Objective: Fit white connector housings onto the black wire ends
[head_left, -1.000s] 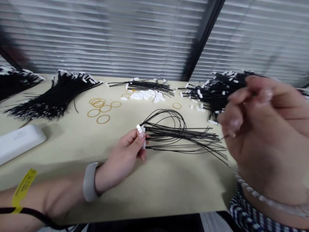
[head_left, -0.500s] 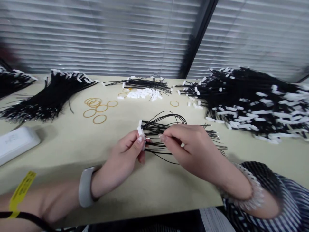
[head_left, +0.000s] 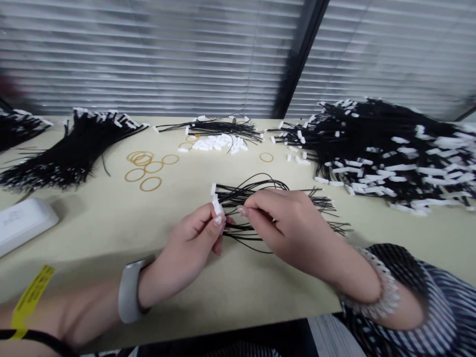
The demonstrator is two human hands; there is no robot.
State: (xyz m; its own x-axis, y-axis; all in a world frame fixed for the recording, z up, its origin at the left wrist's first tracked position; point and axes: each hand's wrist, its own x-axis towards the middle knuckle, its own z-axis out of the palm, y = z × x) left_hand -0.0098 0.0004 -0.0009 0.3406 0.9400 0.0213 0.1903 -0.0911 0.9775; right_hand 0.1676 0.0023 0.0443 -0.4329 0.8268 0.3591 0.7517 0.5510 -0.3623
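My left hand (head_left: 191,235) pinches the white plastic connectors (head_left: 216,201) at one end of a small bundle of thin black wires (head_left: 256,191), holding them upright between thumb and fingers. My right hand (head_left: 286,220) sits just to its right, its thumb and fingertips closed on the black wires. The far wire ends fan out past that hand and curve in loops. The wires rest on or just above the beige table top, and part of the bundle is hidden behind my fingers.
A large heap of connector-tipped black wires (head_left: 386,153) lies at the right, and another (head_left: 74,153) at the left. Loose white connectors (head_left: 217,144) and a thinner wire bunch lie at the back. Rubber bands (head_left: 143,166) lie left of centre. A white case (head_left: 22,220) sits at the left edge.
My right hand has come down from a raised, blurred position at the right onto the wires. The left hand keeps its hold on the connectors. The view has tilted slightly, revealing the right heap.
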